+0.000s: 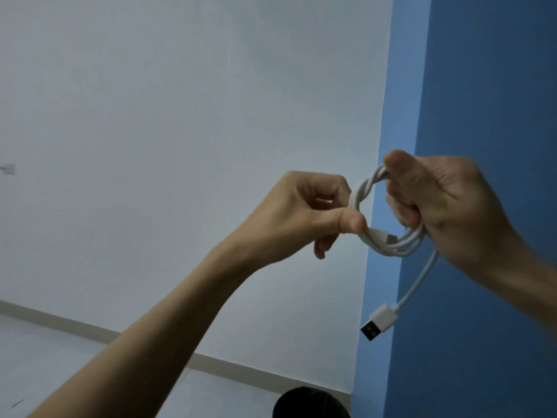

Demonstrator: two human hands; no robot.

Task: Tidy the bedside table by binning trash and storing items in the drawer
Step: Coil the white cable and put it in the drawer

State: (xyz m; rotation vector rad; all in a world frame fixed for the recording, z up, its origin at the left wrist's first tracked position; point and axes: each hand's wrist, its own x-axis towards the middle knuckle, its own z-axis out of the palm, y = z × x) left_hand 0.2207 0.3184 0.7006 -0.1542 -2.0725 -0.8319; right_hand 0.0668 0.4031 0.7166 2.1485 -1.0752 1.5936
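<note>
Cable (pixel 366 206), white and coiled, hangs in mid-air between both hands: right hand (pixel 446 206) grips the loops, left hand (pixel 313 206) pinches one side. Its USB plug (pixel 376 324) dangles free (the drawer is not in view), so a loosened grip could let the coil spring apart.

Your cable (pixel 360 191) is plain white; its plug (pixel 378 324) is white too, tipped in silver metal with black inside. The left wall (pixel 180 116) is pale grey-white, the right wall (pixel 482 86) plain blue. The floor (pixel 45 357) is light grey, and the round thing (pixel 310 402) nearest you is black.
</note>
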